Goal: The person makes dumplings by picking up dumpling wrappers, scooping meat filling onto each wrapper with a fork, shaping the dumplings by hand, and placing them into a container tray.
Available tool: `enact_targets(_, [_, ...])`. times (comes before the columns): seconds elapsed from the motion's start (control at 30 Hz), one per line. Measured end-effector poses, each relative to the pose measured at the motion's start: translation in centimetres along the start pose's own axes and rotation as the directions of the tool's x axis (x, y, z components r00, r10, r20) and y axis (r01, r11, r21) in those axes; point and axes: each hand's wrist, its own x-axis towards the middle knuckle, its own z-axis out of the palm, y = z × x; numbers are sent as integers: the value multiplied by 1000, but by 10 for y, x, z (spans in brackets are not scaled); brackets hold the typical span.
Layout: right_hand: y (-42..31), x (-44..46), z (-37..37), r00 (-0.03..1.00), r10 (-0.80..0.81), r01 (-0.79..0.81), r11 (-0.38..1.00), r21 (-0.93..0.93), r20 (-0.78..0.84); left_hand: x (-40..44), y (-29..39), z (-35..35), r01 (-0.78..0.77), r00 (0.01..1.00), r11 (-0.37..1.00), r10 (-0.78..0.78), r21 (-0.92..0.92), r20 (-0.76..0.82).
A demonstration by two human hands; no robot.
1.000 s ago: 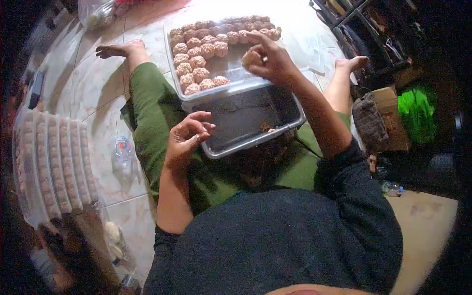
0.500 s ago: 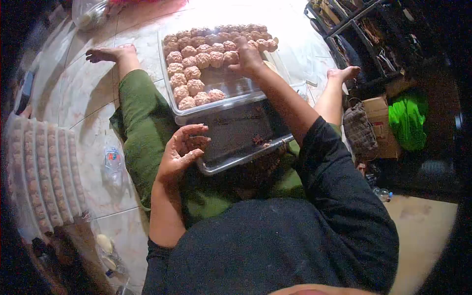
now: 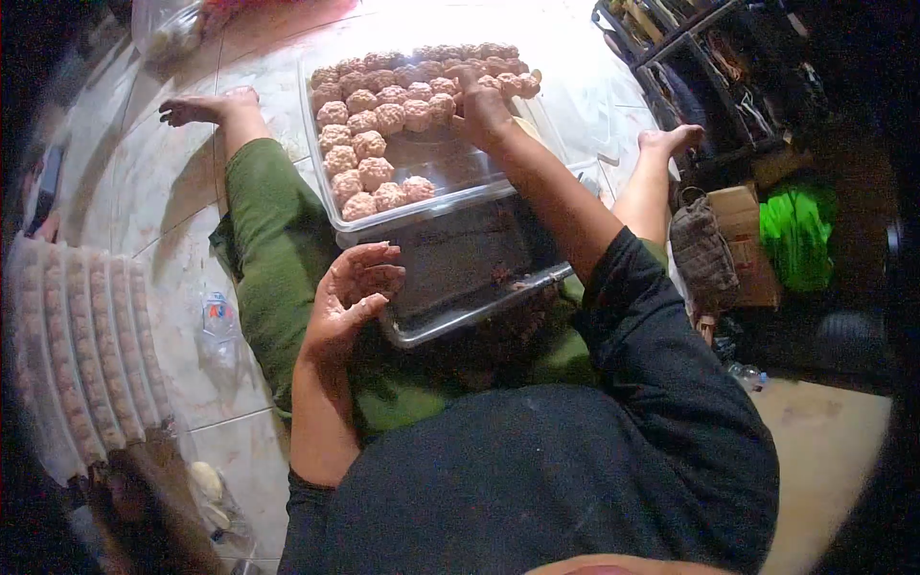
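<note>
Rows of round, lumpy pinkish-brown balls (image 3: 375, 172) fill the back and left side of a clear plastic tray (image 3: 331, 206). My right hand (image 3: 486, 117) reaches over the tray beside the end of a row. Its thumb and fingers are apart next to a ball (image 3: 442, 105), and the fingertips are partly hidden. In front of that tray, a second clear container (image 3: 460, 268) rests at my lap with a few dark scraps and residue in it. My left hand (image 3: 353, 292) hovers at its left edge, fingers curved and apart, smeared with residue, holding nothing.
Stacked clear trays of similar balls (image 3: 91, 345) stand at the left. A plastic bottle (image 3: 220, 321) lies on the tiles near my left leg. To the right are a dark shelf (image 3: 714, 81), a cardboard box (image 3: 743, 240) and a bright green bag (image 3: 797, 235).
My right thumb has drawn slightly away from the ball beside it. My left hand has barely moved, and the whole view has shifted a little.
</note>
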Motion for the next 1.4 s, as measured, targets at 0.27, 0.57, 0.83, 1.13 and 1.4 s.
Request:
enact_targets(0.27, [5, -19, -37, 996, 71, -80, 965, 249, 45, -2, 3, 5, 9, 999, 1000, -8, 25, -32])
enact_targets(0.57, [28, -43, -86, 964, 196, -156, 963, -218, 179, -2, -8, -7, -49, 996, 998, 51, -30, 71])
enact_targets(0.83, [64, -52, -75, 986, 163, -166, 981, -100, -34, 4, -20, -14, -61, 998, 996, 62, -70, 13])
enact_targets(1.13, [89, -43, -38, 857, -197, 348, 903, 253, -475, -5, -27, -8, -105, 994, 983, 99, -152, -47])
enact_targets(1.4, [84, -50, -49, 959, 0, 67, 971, 227, -283, -10, -32, -6, -132, 984, 981, 112, -141, -139])
